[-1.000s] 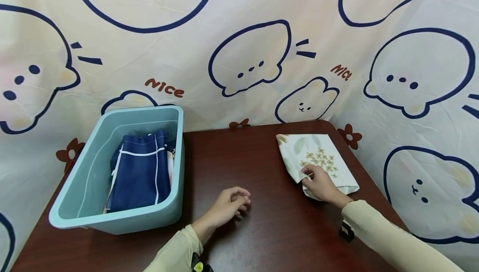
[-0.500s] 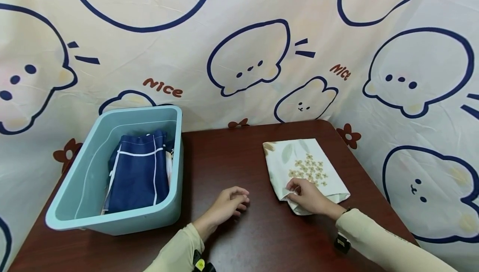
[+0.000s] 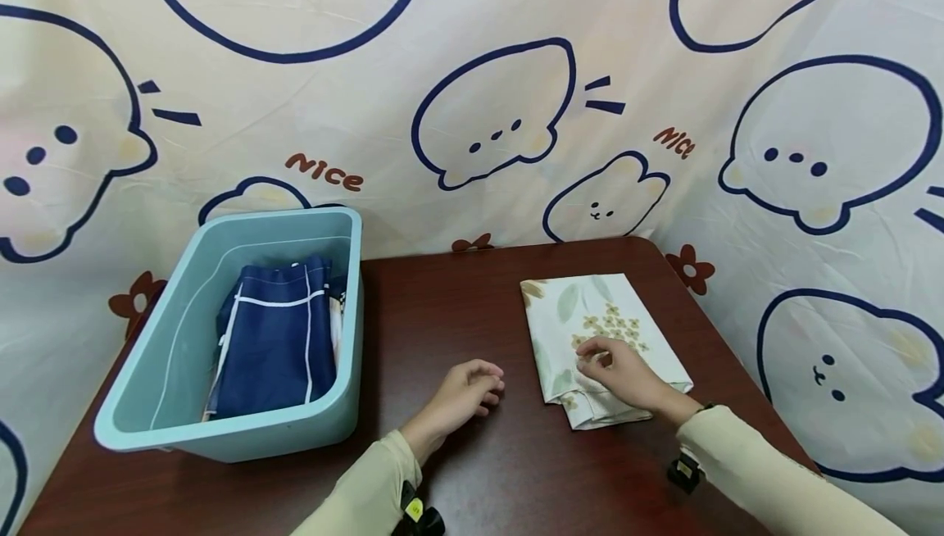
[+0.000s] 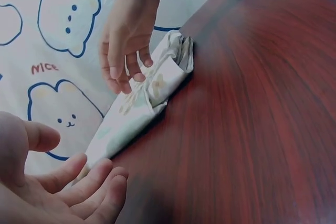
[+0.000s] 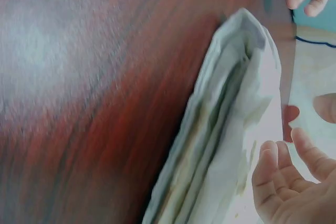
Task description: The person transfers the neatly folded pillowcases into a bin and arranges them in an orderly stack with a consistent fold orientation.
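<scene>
A folded white cloth with a leaf and yellow flower print (image 3: 590, 315) lies on the right part of the table. My right hand (image 3: 623, 372) hangs just over its near part, fingers loosely bent and holding nothing. The left wrist view shows this same right hand (image 4: 131, 35) above the layered cloth (image 4: 142, 98). Between the bin and the cloth, my left hand (image 3: 459, 401) is held over the table with relaxed, slightly bent fingers and nothing in them. The cloth's stacked folds (image 5: 210, 129) show edge-on in the right wrist view.
A light blue plastic bin (image 3: 352, 339) stands at the left of the brown wooden table (image 3: 442, 306). Inside it lies a folded navy cloth with white lines (image 3: 276, 339), with other fabric partly hidden beneath. A printed curtain (image 3: 487, 11) hangs behind and to the right.
My right hand first drew the cloth nearer and to the left, pinching its near corner, then let that corner go. My left hand has shifted slightly right.
</scene>
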`<act>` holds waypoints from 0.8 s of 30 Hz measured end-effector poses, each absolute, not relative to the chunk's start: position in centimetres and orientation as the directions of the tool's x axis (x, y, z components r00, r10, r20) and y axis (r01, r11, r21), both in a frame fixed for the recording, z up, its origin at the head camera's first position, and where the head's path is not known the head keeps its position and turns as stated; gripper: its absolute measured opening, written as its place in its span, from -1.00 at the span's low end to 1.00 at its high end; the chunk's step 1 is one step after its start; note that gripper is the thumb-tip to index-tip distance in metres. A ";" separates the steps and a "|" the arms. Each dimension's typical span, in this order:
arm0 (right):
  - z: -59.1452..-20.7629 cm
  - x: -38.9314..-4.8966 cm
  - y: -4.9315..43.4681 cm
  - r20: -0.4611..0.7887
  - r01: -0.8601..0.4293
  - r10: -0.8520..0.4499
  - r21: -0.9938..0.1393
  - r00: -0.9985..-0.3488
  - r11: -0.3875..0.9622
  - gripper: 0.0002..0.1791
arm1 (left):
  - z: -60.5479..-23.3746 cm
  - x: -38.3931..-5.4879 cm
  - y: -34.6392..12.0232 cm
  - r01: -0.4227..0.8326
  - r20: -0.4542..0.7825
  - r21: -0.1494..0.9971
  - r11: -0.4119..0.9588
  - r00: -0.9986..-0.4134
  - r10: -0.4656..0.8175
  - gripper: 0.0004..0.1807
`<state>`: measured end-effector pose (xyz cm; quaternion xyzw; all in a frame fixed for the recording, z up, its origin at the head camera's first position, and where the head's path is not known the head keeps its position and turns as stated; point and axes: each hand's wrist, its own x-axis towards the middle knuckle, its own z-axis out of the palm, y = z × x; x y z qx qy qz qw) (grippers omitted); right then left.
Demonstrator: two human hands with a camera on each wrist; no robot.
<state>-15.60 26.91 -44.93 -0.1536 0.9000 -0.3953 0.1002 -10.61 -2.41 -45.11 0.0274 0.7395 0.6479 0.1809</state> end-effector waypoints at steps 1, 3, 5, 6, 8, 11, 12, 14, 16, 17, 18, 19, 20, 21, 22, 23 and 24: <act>-44.8 -15.7 27.1 -0.059 -0.189 -0.347 -0.746 -0.936 0.638 -0.72 | -45.1 -10.7 -2.2 -0.200 -0.235 0.968 0.151 -0.935 0.267 -0.65; -44.5 -15.9 27.5 -0.063 -0.167 -0.321 -0.750 -0.945 0.640 -0.70 | -45.0 -10.8 -1.8 -0.211 -0.241 0.967 0.142 -0.939 0.244 -0.65; -44.3 -16.1 28.0 -0.061 -0.153 -0.299 -0.752 -0.952 0.641 -0.68 | -45.0 -11.0 -1.4 -0.218 -0.244 0.966 0.136 -0.945 0.218 -0.66; -44.3 -16.3 28.2 -0.056 -0.149 -0.286 -0.748 -0.957 0.646 -0.67 | -45.1 -11.1 -1.2 -0.223 -0.247 0.965 0.137 -0.947 0.205 -0.66; -44.2 -16.5 28.6 -0.052 -0.133 -0.254 -0.742 -0.966 0.657 -0.67 | -45.2 -11.3 -0.7 -0.231 -0.255 0.962 0.143 -0.950 0.180 -0.67; -44.2 -17.0 29.2 -0.048 -0.106 -0.209 -0.737 -0.977 0.668 -0.64 | -45.3 -11.7 -0.2 -0.243 -0.265 0.960 0.143 -0.950 0.166 -0.67; -44.2 -17.1 29.4 -0.048 -0.098 -0.195 -0.735 -0.980 0.671 -0.63 | -45.3 -11.9 0.0 -0.246 -0.268 0.959 0.143 -0.950 0.163 -0.67; -44.2 -17.4 29.8 -0.049 -0.079 -0.168 -0.733 -0.985 0.676 -0.61 | -45.2 -12.2 0.4 -0.248 -0.269 0.959 0.140 -0.949 0.162 -0.67; -44.4 -17.8 30.3 -0.049 -0.061 -0.142 -0.733 -0.989 0.677 -0.60 | -45.2 -12.6 0.8 -0.248 -0.267 0.960 0.133 -0.951 0.158 -0.67; -44.4 -17.9 30.5 -0.050 -0.050 -0.128 -0.734 -0.990 0.678 -0.60 | -45.1 -12.8 1.0 -0.250 -0.268 0.960 0.129 -0.951 0.153 -0.67; -44.5 -18.1 30.8 -0.047 -0.049 -0.122 -0.732 -0.991 0.679 -0.59 | -45.1 -13.0 1.2 -0.252 -0.269 0.960 0.125 -0.952 0.147 -0.67; -44.5 -18.3 31.1 -0.049 -0.038 -0.108 -0.731 -0.993 0.681 -0.59 | -45.1 -13.2 1.4 -0.252 -0.268 0.960 0.122 -0.953 0.143 -0.66; -44.6 -18.4 31.4 -0.052 -0.028 -0.096 -0.729 -0.994 0.684 -0.58 | -45.1 -13.4 1.6 -0.253 -0.269 0.960 0.119 -0.953 0.139 -0.66; -44.6 -18.5 31.6 -0.057 -0.014 -0.081 -0.727 -0.995 0.687 -0.58 | -45.1 -13.5 1.8 -0.254 -0.269 0.960 0.114 -0.954 0.135 -0.66; -44.6 -18.6 31.9 -0.065 -0.002 -0.071 -0.724 -0.995 0.689 -0.57 | -45.1 -13.6 2.0 -0.255 -0.269 0.960 0.112 -0.954 0.131 -0.66; -44.7 -18.7 32.2 -0.070 0.010 -0.058 -0.721 -0.996 0.693 -0.55 | -45.2 -13.8 2.2 -0.253 -0.267 0.961 0.114 -0.955 0.127 -0.65; -44.7 -18.8 32.5 -0.077 0.021 -0.049 -0.719 -0.996 0.695 -0.53 | -45.2 -13.8 2.4 -0.253 -0.266 0.961 0.115 -0.956 0.123 -0.65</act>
